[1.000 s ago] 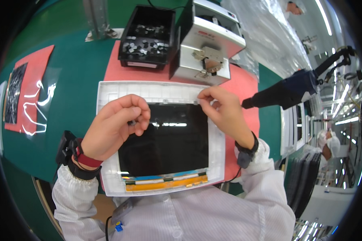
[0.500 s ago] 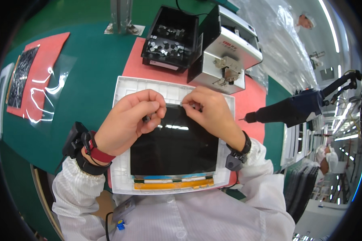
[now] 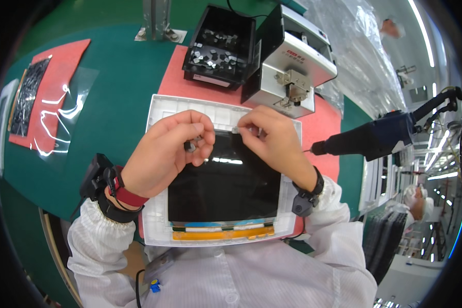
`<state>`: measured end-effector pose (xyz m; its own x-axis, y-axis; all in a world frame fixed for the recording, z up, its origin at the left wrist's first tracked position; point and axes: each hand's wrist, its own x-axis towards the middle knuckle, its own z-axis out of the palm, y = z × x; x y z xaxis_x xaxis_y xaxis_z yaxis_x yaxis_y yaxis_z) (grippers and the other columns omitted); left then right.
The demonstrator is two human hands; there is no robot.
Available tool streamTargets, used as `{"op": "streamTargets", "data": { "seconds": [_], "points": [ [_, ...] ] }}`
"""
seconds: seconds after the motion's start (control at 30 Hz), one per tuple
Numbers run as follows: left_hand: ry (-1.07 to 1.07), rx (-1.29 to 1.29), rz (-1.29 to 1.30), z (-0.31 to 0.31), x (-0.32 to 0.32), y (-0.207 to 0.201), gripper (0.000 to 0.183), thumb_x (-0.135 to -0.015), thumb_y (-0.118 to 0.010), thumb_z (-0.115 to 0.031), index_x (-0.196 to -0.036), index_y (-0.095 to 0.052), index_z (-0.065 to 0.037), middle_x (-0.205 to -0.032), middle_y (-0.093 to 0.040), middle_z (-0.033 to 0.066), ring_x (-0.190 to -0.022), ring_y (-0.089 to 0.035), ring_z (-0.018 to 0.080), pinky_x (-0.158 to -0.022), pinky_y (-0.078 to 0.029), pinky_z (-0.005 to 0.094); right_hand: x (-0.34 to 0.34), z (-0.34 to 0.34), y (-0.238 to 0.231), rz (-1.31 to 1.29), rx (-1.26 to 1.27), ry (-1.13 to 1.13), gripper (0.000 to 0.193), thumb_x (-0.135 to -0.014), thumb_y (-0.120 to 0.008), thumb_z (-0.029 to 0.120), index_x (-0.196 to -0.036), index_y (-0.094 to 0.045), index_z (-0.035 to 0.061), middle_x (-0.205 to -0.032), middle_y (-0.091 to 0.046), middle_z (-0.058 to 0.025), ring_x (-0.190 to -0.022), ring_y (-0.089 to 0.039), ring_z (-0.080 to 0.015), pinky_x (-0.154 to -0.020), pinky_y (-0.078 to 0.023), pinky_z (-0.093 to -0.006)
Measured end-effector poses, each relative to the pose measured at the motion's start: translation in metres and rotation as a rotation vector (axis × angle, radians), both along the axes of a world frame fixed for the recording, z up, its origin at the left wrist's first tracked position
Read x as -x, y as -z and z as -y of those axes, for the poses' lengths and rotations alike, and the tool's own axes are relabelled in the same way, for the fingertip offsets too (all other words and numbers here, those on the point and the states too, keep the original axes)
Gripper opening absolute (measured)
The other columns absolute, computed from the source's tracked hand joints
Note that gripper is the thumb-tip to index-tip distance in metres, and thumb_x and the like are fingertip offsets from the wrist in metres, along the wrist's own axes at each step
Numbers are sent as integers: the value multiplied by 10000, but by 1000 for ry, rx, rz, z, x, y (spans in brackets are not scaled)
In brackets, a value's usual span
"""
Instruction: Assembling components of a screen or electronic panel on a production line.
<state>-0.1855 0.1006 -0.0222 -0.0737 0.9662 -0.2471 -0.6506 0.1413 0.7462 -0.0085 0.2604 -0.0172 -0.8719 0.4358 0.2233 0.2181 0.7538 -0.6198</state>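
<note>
display panel, black glass, lies flat in a white tray at the near-centre edge of the desk, w/ an orange strip along the panel's near side. going left to right:

far-left edge of desk: red mat w/ a dark parts strip on it and a clear plastic sheet overlapping its right part.

left hand: over the tray's far-left part, fingers curled in, thumb + fingertips pinching a small dark piece just above the panel's far edge. red band and black strap at that wrist, white sleeve.

centre, far side: black bin of small metal parts sits on a red pad beyond the tray. metal post base stands further back-left of the bin.

right hand: over the tray's far-right part, fingers closed on a small pale bit at the panel's far edge, close to the left hand's fingertips; cannot tell if the two pieces touch. black wrist strap there too.

right of the bin: grey-white box machine, touching-close to the tray's far-right corner.

right edge of desk: black power screwdriver lies w/ tip pointing toward the right hand, near but apart. another person in white sits beyond the desk's right edge, low right.
</note>
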Motion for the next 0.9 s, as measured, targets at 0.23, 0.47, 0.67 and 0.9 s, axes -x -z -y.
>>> {"op": "streamTargets", "data": {
  "seconds": [0.23,0.47,0.67,0.9],
  "points": [
    [41,-42,263,1,-3,4,501,-1034,-323,-332,-1278,-479,77,-1261,-574,247,-1190,-571,348,-1057,-436,420,-12,-2,-25,-74,51,86,73,-818,-669,14,-888,-649,26,-802,-625,-53,-632,-586,-135,-529,-439,-255],
    [177,2,375,1,-15,1,658,-1047,-263,-478,-1352,-423,82,-1322,-532,238,-1249,-528,318,-1094,-399,416,-18,31,-50,-9,180,-129,151,-801,-685,9,-948,-667,39,-793,-607,-67,-678,-619,-175,-579,-477,-285],
    [198,-40,424,5,-24,11,650,-1055,-244,-468,-1356,-439,74,-1298,-570,177,-1218,-557,261,-1084,-408,417,-13,44,-19,-86,-74,-164,126,-804,-700,110,-909,-650,63,-863,-617,-77,-738,-633,-288,-636,-512,-371],
    [194,-32,354,5,-29,4,612,-1066,-251,-426,-1365,-441,73,-1260,-570,155,-1200,-542,218,-1089,-403,404,-16,39,-29,-145,195,-121,93,-795,-719,74,-869,-670,46,-811,-589,-58,-661,-594,-197,-585,-466,-326]
  ]
}}
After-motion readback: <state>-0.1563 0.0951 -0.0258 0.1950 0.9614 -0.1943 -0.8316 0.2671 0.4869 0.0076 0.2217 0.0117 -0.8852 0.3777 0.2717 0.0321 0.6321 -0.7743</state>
